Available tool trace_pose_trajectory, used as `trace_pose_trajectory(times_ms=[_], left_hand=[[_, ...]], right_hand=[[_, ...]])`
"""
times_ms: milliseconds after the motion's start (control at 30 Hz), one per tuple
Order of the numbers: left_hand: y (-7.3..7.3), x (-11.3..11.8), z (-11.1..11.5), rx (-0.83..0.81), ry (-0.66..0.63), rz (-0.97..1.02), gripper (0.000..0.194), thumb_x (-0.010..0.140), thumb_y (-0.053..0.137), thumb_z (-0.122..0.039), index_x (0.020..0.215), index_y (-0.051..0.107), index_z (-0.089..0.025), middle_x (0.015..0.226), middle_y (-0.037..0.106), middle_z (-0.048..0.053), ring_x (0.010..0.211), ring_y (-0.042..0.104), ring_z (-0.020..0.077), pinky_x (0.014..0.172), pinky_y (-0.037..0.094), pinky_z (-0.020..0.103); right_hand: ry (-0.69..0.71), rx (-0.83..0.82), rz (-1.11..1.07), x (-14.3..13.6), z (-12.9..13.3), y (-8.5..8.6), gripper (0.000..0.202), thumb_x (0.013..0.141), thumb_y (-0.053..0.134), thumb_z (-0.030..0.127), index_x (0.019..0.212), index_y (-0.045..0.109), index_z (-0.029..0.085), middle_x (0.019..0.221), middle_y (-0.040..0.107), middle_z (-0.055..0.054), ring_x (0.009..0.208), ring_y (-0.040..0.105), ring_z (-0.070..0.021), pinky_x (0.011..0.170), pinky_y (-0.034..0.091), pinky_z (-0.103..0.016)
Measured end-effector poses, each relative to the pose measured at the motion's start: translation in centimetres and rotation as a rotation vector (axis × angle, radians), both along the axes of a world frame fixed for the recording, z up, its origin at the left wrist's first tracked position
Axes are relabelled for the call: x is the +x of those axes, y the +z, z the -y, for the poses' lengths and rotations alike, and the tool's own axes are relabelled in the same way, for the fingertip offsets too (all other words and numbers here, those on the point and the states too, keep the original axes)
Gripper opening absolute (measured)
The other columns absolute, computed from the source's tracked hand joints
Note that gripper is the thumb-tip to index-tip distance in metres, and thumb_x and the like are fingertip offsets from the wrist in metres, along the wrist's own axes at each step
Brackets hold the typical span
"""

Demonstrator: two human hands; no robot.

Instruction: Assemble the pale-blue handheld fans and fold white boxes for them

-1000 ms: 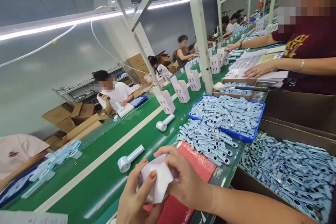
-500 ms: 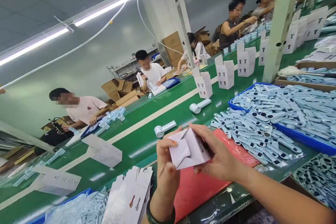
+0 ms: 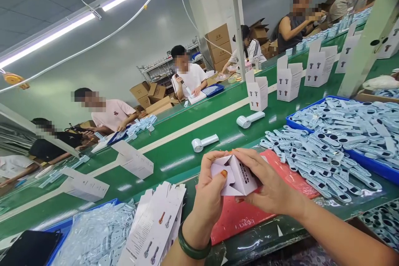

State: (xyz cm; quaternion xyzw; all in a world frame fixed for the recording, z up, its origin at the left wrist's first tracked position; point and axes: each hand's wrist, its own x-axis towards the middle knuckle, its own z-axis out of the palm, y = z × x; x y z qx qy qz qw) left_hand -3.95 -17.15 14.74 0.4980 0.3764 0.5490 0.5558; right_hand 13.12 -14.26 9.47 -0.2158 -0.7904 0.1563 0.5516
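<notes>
A small white carton (image 3: 245,178) is held between both hands, its flapped end facing me and black print on its right side. My left hand (image 3: 209,189) grips its left side, the thumb lying on the end flaps, which are folded partly inward. Around the top and right side of the carton, my right hand (image 3: 270,183) is closed. Beneath the hands lies a red mat (image 3: 240,218). To the left, flat printed cartons (image 3: 162,220) are stacked, fanned out. Just beyond the hands, a light-blue handheld fan body (image 3: 205,143) rests on the green conveyor belt (image 3: 174,165).
Loose light-blue handle parts (image 3: 314,162) lie piled on the right beside a full blue tray (image 3: 370,165). Bagged parts (image 3: 96,232) are at lower left. Open white cartons (image 3: 257,91) stand along the belt. A pale post (image 3: 364,62) rises at right. Several co-workers sit across the belt.
My left thumb has moved onto the carton's end flaps and the flaps sit further in. The carton has turned, showing more of its printed side. The camera view has swung left.
</notes>
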Motion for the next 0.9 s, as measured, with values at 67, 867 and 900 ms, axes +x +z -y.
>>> trace_pose_trajectory(times_ms=[67,867,900], left_hand=[[-0.1,0.0,0.0,0.016,-0.001,-0.021,0.034,0.084,0.061,-0.017,0.117,0.058,-0.027,0.113,0.063,0.002,0.091,0.058,0.0155,0.079,0.048,0.025],[-4.0,-2.5,-4.2,0.305,0.534,-0.088,0.087,0.076,0.088,-0.032,0.15,0.042,-0.038,0.157,0.045,0.006,0.134,0.054,0.0264,0.107,0.051,0.037],[-4.2,-2.2,-5.3,0.283,0.573,0.054,0.081,0.077,0.086,-0.034,0.146,0.045,-0.037,0.153,0.05,0.005,0.13,0.058,0.0245,0.104,0.053,0.036]], right_hand=[[0.0,-0.004,0.002,0.0,0.1,-0.1,0.085,0.09,0.072,0.043,0.16,0.026,0.027,0.149,0.044,-0.012,0.136,0.046,-0.0291,0.115,0.044,-0.042],[-0.327,-0.236,-0.259,-1.9,-1.8,-0.9,0.048,0.095,0.064,0.05,0.137,0.056,0.029,0.133,0.061,-0.013,0.121,0.06,-0.0312,0.103,0.051,-0.052],[-0.279,-0.355,-0.315,-2.8,-2.2,-1.3,0.045,0.095,0.065,0.049,0.134,0.056,0.028,0.125,0.065,-0.013,0.111,0.065,-0.0292,0.094,0.056,-0.048]])
